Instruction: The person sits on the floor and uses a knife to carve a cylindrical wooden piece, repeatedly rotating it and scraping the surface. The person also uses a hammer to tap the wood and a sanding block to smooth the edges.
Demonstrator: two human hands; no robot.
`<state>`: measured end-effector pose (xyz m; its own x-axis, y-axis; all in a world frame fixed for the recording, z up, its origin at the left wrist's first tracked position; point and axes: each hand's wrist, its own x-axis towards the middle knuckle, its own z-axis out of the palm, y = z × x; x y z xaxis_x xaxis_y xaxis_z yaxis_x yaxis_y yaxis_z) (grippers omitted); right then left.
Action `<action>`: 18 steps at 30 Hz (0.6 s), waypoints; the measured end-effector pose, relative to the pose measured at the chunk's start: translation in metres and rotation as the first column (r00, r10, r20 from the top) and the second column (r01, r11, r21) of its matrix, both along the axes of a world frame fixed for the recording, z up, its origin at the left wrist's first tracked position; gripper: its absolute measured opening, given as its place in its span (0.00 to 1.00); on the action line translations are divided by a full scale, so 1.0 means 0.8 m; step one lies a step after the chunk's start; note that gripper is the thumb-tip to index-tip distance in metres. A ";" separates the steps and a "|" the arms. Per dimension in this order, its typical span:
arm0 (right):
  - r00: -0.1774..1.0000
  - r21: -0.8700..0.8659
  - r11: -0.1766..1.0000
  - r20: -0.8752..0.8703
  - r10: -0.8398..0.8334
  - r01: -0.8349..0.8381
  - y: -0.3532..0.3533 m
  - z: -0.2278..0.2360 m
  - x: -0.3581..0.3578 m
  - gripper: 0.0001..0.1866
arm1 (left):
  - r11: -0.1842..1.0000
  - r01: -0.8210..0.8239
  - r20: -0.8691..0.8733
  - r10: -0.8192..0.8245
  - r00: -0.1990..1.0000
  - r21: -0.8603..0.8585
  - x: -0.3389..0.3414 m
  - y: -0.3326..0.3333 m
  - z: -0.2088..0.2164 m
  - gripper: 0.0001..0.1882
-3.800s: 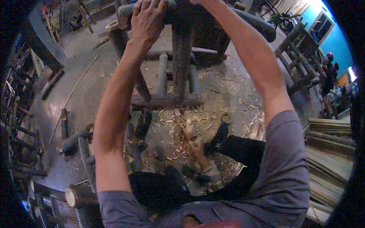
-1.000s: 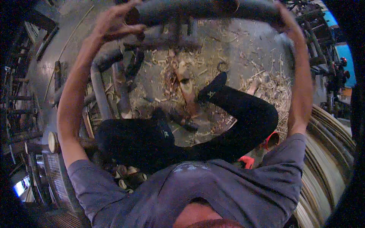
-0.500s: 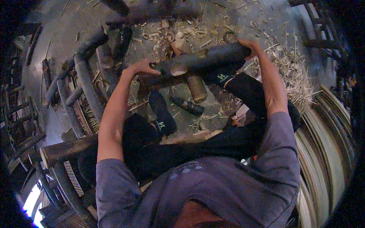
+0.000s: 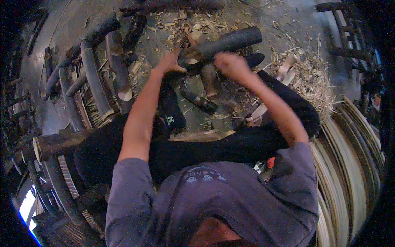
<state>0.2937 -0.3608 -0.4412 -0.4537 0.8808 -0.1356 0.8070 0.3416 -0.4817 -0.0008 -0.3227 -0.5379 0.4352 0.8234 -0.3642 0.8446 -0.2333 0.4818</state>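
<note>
A dark bamboo pole (image 4: 230, 43) with a scooped, pale notch near its left end lies across in front of me, its right end tilted away. At that left end, my left hand (image 4: 169, 64) grips it with thumb and fingers. My right hand (image 4: 231, 65), smeared by motion, is curled into a fist at the pole's near side, and no tool shows in it. Beneath the pole, a shorter bamboo piece (image 4: 210, 82) runs crosswise. Closer to me on the floor is a dark, rod-like object (image 4: 199, 101) whose kind I cannot make out.
Wood shavings (image 4: 168, 20) litter the floor beyond the pole. Joined bamboo pieces (image 4: 94, 74) stand at left, near a cut bamboo log (image 4: 63, 144). A heap of pale fibres (image 4: 312, 90) and a bundle of long bamboo strips (image 4: 349, 152) lie at right. My black-trousered legs (image 4: 197, 152) are folded.
My right hand has left the pole's right end and come inward to its near side, closed. My left hand stays on the left end. The pole's right end has swung away from me.
</note>
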 end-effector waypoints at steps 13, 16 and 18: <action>0.887 -0.002 0.950 0.357 0.293 -0.313 -0.196 -0.070 -0.086 0.34 | 0.928 -0.168 -0.140 0.225 0.964 0.332 0.047 -0.054 0.026 0.49; 0.933 -0.283 0.952 0.299 0.202 -0.115 -0.181 -0.005 -0.081 0.35 | 0.941 -0.125 -0.150 0.179 0.972 0.316 0.043 -0.045 0.032 0.48; 0.990 -0.417 0.908 0.142 0.023 0.039 -0.167 0.052 -0.073 0.33 | 0.941 -0.114 -0.140 0.166 0.976 0.318 0.040 -0.050 0.028 0.48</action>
<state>0.2349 -0.4941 -0.3992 -0.3963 0.7325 -0.5536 0.8785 0.1273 -0.4605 0.0315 -0.3626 -0.5152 0.2635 0.9543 -0.1407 0.9400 -0.2213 0.2596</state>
